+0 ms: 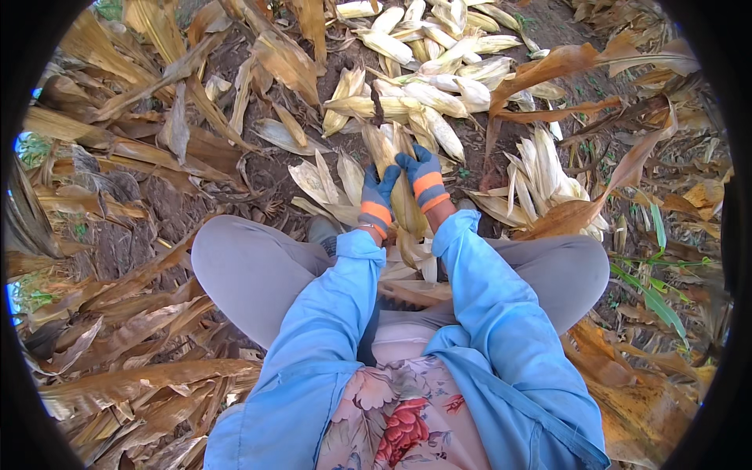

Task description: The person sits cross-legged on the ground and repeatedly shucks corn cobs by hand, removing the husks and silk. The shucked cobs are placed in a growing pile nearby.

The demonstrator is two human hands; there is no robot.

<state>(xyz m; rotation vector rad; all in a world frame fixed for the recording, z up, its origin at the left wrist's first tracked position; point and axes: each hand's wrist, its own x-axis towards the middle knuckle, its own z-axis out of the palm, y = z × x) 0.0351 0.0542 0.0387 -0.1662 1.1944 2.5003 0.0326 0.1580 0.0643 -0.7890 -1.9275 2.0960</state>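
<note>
Both hands wear dark blue gloves with orange and grey cuffs. They meet over an ear of corn (405, 205) in dry, tan husk, which stretches lengthwise between them. My left hand (377, 191) grips the husk from the left side, near its upper part. From the right, my right hand (418, 164) holds the same ear, its fingers curled over the husk top. Kernels are hidden from view. Loose pale husk leaves (320, 182) lie on the soil just left of my left hand.
A heap of pale corn ears (435, 97) lies ahead on bare soil. Stripped husks (546, 176) sit at the right. Dry corn leaves (529, 76) arch over the heap's right side, and fallen stalks (129, 153) cover the left. My bent knees (244, 264) flank the hands.
</note>
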